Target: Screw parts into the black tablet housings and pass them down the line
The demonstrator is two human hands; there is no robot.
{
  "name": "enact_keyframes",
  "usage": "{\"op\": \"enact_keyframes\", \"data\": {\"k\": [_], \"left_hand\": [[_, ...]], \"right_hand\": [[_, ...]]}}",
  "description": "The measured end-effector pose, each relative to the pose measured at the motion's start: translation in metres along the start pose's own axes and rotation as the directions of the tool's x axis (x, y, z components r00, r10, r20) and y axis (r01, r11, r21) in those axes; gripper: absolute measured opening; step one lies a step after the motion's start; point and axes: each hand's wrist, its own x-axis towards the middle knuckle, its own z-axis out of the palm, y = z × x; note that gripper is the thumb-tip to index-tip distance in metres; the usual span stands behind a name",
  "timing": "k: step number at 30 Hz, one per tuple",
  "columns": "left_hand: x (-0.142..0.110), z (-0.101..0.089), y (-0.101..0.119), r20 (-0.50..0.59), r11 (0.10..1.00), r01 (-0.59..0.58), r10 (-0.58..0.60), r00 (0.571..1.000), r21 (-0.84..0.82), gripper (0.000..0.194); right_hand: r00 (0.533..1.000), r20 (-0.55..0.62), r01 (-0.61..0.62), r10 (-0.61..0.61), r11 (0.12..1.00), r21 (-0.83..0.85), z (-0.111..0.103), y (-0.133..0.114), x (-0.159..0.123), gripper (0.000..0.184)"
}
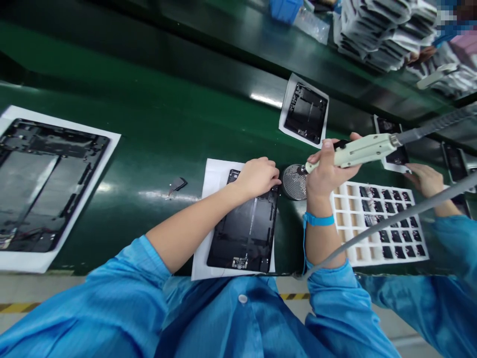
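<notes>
Grey cable [439, 198] slants before the white tray [406, 259], black parts [399, 252] inside! Right hand [327, 171] wraps an electric screwdriver [367, 150]; left hand [258, 177] curls over the opened tablet [238, 226], grip unclear.

Free room over green bench [179, 114] beyond tablet [240, 228]; grey cable [395, 221] crosses tray [387, 260].

We saw one opened black tablet [238, 228], which lay flat at the near centre, its inner parts exposed, its far end leaning slightly right. Farther and to the right, we saw a pale green handheld tool [361, 152], held aslant, its metal tip toward the left.
</notes>
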Motion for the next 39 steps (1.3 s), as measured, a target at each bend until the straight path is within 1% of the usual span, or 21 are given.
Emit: {"op": "enact_keyframes", "data": {"k": [8,13,19,23,29,32,36,37,39], "left_hand": [[0.000,-0.003,0.003,0.024,1.000,0.005,-0.005,1.000,0.010,0.022],[0.001,-0.002,0.003,0.029,1.000,0.008,-0.008,1.000,0.018,0.023],[0.001,-0.001,0.003,0.014,1.000,0.009,-0.009,1.000,0.006,0.022],[0.001,-0.003,0.003,0.013,1.000,0.013,-0.013,1.000,-0.001,0.021],[0.001,-0.004,0.003,0.019,1.000,0.015,-0.015,1.000,0.006,0.021],[0.001,-0.003,0.002,0.011,1.000,0.012,-0.013,1.000,0.001,0.020],[0.001,-0.002,0.002,0.011,1.000,0.017,-0.017,1.000,-0.003,0.019],[0.001,-0.002,0.002,0.012,1.000,0.021,-0.021,1.000,-0.003,0.019],[0.001,-0.003,0.003,0.017,1.000,0.027,-0.027,0.999,-0.003,0.018]], "right_hand": [[0.997,0.056,-0.042,0.046,0.997,-0.067,0.004,0.005,-0.011,0.058],[0.998,0.050,-0.036,0.043,0.991,-0.127,0.005,0.009,-0.012,0.060],[0.998,0.053,-0.024,0.029,0.996,-0.090,0.004,0.006,-0.013,0.057],[0.998,0.062,-0.020,0.028,0.992,-0.128,0.004,0.007,-0.014,0.058],[0.998,0.060,-0.019,0.028,0.990,-0.137,0.006,0.012,-0.014,0.062],[0.997,0.062,-0.028,0.036,0.991,-0.129,0.007,-0.001,-0.014,0.059],[0.997,0.045,0.069,-0.067,0.997,-0.045,0.007,-0.035,-0.022,0.051],[0.996,0.055,0.077,-0.076,0.997,-0.023,0.007,-0.043,-0.027,0.049],[0.994,0.106,0.037,-0.036,0.999,-0.003,0.006,-0.052,-0.037,0.047]]}}
